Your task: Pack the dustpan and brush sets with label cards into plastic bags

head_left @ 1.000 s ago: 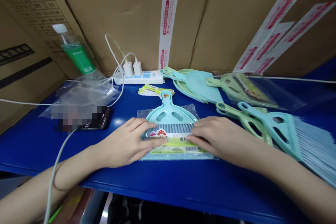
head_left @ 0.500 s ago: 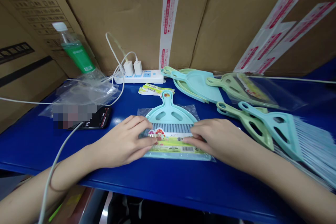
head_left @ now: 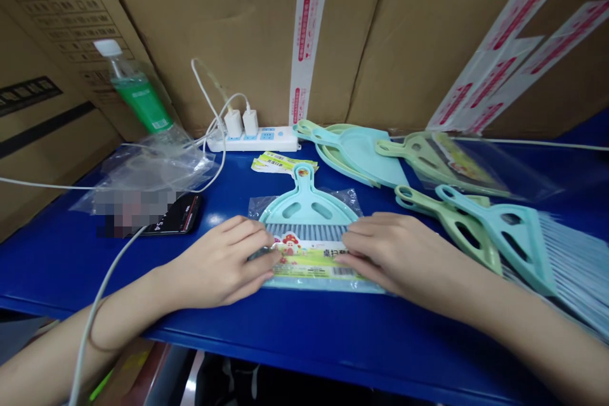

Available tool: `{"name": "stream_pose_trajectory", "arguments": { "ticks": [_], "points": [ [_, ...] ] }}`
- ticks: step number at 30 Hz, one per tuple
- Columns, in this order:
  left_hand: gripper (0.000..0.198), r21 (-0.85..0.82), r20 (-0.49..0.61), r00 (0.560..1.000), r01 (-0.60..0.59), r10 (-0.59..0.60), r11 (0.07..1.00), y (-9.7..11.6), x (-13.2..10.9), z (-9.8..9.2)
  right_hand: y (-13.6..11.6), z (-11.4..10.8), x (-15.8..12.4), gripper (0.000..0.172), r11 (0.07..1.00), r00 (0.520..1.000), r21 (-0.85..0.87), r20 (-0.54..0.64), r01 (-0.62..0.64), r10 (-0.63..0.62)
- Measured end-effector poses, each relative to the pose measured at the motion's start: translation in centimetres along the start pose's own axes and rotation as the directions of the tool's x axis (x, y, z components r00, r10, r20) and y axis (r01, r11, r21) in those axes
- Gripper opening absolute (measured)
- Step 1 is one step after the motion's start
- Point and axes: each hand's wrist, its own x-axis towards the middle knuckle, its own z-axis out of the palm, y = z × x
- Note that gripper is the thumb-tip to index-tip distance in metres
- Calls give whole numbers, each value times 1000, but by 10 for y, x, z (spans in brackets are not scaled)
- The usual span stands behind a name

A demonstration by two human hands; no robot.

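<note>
A light-blue hand brush and dustpan set (head_left: 304,203) lies flat in front of me, its handle pointing away. Around its wide lower part is a clear plastic bag (head_left: 354,200), and the handle sticks out at the top. A yellow-green printed label card (head_left: 304,260) covers the brush's grey-blue bristles (head_left: 309,233). My left hand (head_left: 228,260) grips the bag's left side, fingers curled, thumb at the card's edge. On the right side, my right hand (head_left: 385,250) holds the bag in the same manner. The fingertips of both hands are partly hidden.
Loose brushes (head_left: 514,235) lie at right, with dustpans (head_left: 356,152) and a bagged green set (head_left: 442,158) behind. More label cards (head_left: 280,162), a power strip (head_left: 280,138), a phone (head_left: 178,216), clear bags (head_left: 157,168) and a green-labelled bottle (head_left: 143,101) occupy the back and left. Cardboard boxes (head_left: 238,25) stand behind.
Both hands have shifted slightly on the bag's sides, and more of the label card's printed lettering shows beside my right hand. The set stays in place.
</note>
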Motion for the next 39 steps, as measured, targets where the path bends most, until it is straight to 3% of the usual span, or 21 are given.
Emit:
{"name": "stream_pose_trajectory", "arguments": {
  "ticks": [5,11,15,22,28,35,39],
  "points": [
    [27,13,15,1000,0,0,1000,2,2,-3,-7,2,1,25,992,996,90,-2,93,-93],
    [24,24,45,999,23,-24,999,3,4,-6,-7,9,0,22,979,995,191,47,78,-89],
    [28,22,6,1000,5,-5,1000,3,6,-7,-8,8,-1,21,981,996,175,30,83,-89],
    [25,1,48,998,46,-46,999,4,6,-7,-9,7,0,22,984,995,159,46,75,-84],
    [32,1,-23,1000,11,-11,1000,1,5,-4,-6,7,-1,25,986,994,137,44,92,-98],
    [30,-19,52,999,15,-14,1000,4,6,-6,-6,6,1,25,984,993,145,46,101,-109],
    [29,-36,148,988,51,-45,998,6,7,-5,-8,7,2,26,982,992,143,29,120,-126]
  ]
}}
